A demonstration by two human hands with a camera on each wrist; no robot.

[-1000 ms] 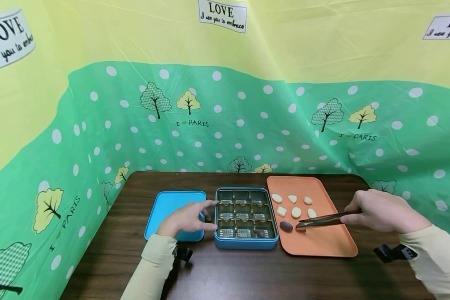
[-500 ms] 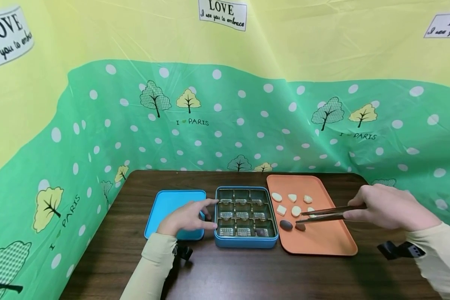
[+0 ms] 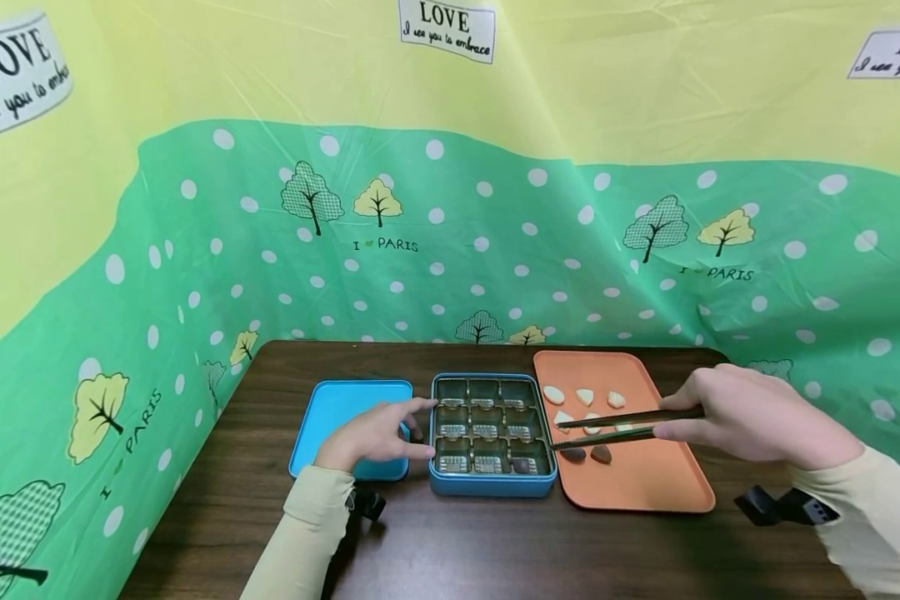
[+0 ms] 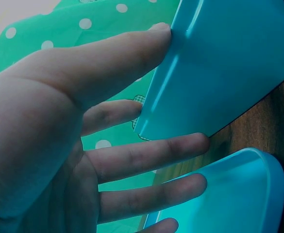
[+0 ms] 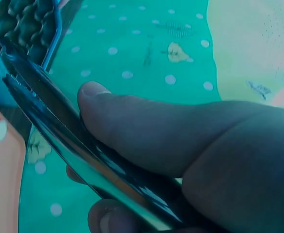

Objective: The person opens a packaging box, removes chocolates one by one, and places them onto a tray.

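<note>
My right hand (image 3: 757,417) grips dark tongs (image 3: 630,417), their tips spread with nothing between them. The tongs reach over the left part of the orange tray (image 3: 667,483), up to the blue box's right edge. Two dark brown chocolate-like pieces (image 3: 602,454) lie in the tray, one partly covered by the tongs. Several cream-white pieces (image 3: 553,395) sit farther back. Inside the blue box (image 3: 487,486) is a compartmented insert, with one dark piece (image 3: 521,467) in the front right compartment. My left hand (image 3: 375,433) touches the box's left side with thumb and fingertips, fingers extended (image 4: 146,155).
A blue lid (image 3: 345,408) lies on the dark wooden table (image 3: 450,550) to the left of the box, partly under my left hand. Behind the table hangs a green and yellow patterned cloth (image 3: 450,267).
The tongs' tips have spread apart and moved left, away from the smaller brown piece toward the box. My left hand stays against the box, and the pieces lie where they were.
</note>
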